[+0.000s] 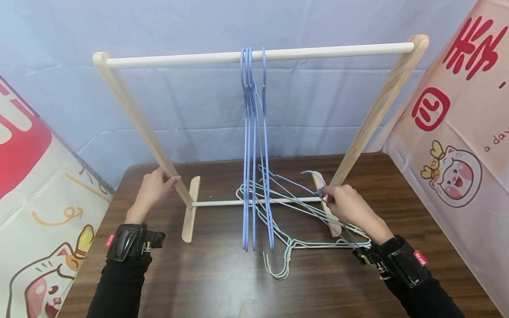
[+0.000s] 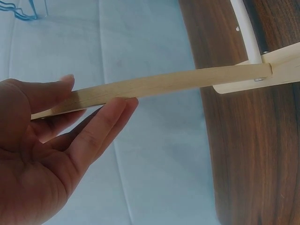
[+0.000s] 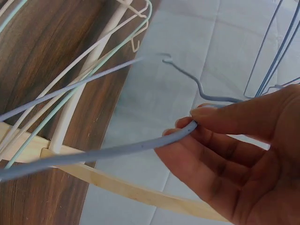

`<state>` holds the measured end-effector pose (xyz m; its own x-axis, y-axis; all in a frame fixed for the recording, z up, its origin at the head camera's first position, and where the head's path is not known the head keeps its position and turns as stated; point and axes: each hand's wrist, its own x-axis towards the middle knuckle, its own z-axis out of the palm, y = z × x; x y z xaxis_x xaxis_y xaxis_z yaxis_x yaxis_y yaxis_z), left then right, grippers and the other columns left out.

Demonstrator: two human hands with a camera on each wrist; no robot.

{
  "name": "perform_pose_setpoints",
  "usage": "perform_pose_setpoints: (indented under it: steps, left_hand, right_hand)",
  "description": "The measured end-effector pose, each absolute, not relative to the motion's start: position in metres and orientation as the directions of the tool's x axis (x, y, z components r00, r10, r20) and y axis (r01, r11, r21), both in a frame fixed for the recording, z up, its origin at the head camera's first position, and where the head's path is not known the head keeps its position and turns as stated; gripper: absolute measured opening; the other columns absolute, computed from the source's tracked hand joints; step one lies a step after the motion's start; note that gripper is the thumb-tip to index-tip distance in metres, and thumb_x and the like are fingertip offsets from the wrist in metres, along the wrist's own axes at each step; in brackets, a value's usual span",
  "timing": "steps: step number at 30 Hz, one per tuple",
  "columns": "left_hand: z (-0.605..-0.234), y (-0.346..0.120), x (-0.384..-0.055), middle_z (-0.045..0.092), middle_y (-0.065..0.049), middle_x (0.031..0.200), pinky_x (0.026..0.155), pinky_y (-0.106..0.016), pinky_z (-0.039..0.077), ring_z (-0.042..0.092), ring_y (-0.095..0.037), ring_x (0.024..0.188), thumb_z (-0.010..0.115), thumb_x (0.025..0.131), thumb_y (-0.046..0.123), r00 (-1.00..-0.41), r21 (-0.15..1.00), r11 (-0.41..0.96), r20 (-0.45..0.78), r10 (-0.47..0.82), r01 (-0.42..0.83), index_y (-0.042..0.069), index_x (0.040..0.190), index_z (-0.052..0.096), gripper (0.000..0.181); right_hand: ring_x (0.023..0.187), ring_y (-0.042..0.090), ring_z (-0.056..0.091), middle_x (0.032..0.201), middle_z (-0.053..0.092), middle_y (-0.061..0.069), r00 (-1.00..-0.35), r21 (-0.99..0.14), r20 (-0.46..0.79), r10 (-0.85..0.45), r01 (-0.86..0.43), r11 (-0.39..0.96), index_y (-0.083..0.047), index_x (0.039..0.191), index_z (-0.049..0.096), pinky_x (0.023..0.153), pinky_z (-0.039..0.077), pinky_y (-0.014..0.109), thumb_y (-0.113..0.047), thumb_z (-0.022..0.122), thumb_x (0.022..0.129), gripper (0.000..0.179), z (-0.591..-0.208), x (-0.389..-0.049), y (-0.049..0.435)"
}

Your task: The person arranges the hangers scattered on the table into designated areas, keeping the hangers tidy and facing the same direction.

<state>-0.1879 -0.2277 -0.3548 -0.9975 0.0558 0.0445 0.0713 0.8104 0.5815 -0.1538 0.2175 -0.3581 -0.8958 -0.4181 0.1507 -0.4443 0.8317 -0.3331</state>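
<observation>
My left hand (image 1: 153,190) holds the left wooden upright (image 1: 137,115) of a small clothes rack; in the left wrist view the thumb lies on one side of the wood and the fingers on the other. At the right, my right hand (image 1: 351,206) pinches a blue clothes hanger (image 3: 101,153) near the base of its hook, between thumb and fingers. Its hook points toward the rack's far side. Several blue hangers (image 1: 254,145) hang from the middle of the white top rail (image 1: 175,61). White and mint hangers (image 1: 287,240) lie overlapping on the table below, their hooks toward me.
The rack stands on a dark wooden table (image 1: 214,282). Its right upright (image 1: 377,110) rises beside my right hand, and a lower white rail (image 1: 216,203) joins the feet. A pale blue cloth (image 1: 191,110) hangs behind; printed panels (image 1: 449,145) flank the table.
</observation>
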Motion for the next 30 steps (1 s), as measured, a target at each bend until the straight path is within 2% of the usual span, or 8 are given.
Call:
perform_pose_setpoints:
  steps: [11,22,30]
  left_hand:
    - [-0.355,-0.228,-0.188,0.063,-0.028,0.091,0.058,-0.037,0.047,0.064,-0.035,0.078,0.051,0.095,0.02,-0.998,0.584,0.809,0.046,0.051,0.068,-0.011,0.109,0.052,0.034]
    - [-0.355,-0.228,-0.188,0.063,-0.027,0.09,0.058,-0.037,0.046,0.064,-0.035,0.078,0.051,0.095,0.021,-0.998,0.586,0.808,0.04,0.052,0.066,-0.011,0.109,0.052,0.034]
    - [-0.355,-0.228,-0.187,0.063,-0.028,0.092,0.059,-0.038,0.047,0.063,-0.037,0.08,0.049,0.096,0.022,-0.997,0.589,0.805,0.035,0.068,0.075,-0.01,0.111,0.051,0.036]
  right_hand:
    - [0.054,0.012,0.045,0.06,0.054,-0.003,-0.924,-0.45,0.122,-0.362,-0.376,0.81,-0.003,0.081,0.063,0.052,0.037,0.028,0.01,0.057,0.072,0.017,-0.352,-0.155,0.217]
    - [0.047,0.009,0.054,0.062,0.06,0.002,-0.926,-0.589,0.097,-0.364,-0.348,0.729,0.001,0.09,0.064,0.044,0.044,0.025,0.011,0.053,0.076,0.021,-0.336,-0.156,0.214]
    - [0.047,0.011,0.056,0.064,0.06,0.005,-0.922,-0.61,0.097,-0.376,-0.354,0.709,0.004,0.091,0.062,0.045,0.047,0.024,0.013,0.05,0.078,0.019,-0.321,-0.16,0.209]
